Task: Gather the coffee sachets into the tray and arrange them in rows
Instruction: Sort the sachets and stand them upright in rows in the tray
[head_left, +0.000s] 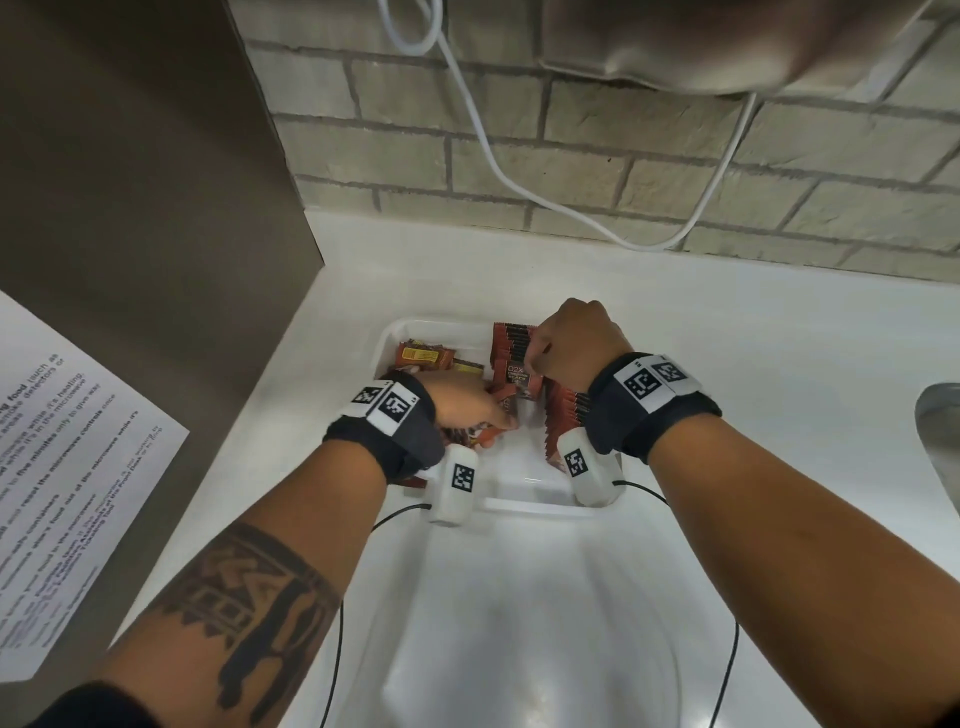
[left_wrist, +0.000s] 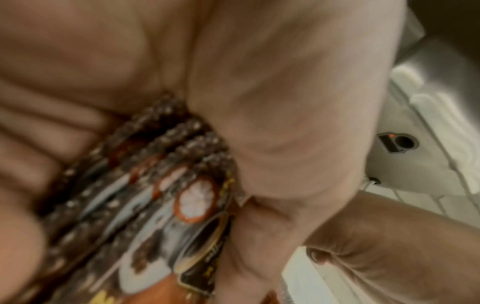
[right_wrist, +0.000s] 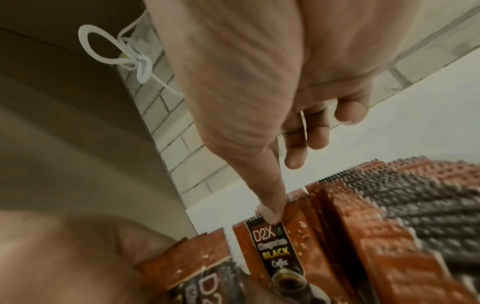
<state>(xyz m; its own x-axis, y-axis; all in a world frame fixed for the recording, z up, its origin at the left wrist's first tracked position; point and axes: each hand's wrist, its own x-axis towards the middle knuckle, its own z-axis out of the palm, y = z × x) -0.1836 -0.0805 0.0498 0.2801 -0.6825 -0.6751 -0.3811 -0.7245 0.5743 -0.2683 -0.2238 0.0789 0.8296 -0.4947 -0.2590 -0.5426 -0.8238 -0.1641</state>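
Coffee sachets upright in rows inside white tray, frame centre, left hand gripping a bundle, right hand loosely curled, forefinger pressing one sachet's top edge.

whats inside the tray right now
Inside the tray: upright rows of sachets, loose ones at the far left. Both hands, left and right, cover part of it.

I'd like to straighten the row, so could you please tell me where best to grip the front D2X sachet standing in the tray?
Pinch the D2X sachet by its serrated top edge, coming from above. It stands upright with that edge exposed, while the row behind it and the tray block its sides. The right hand already has a fingertip there.
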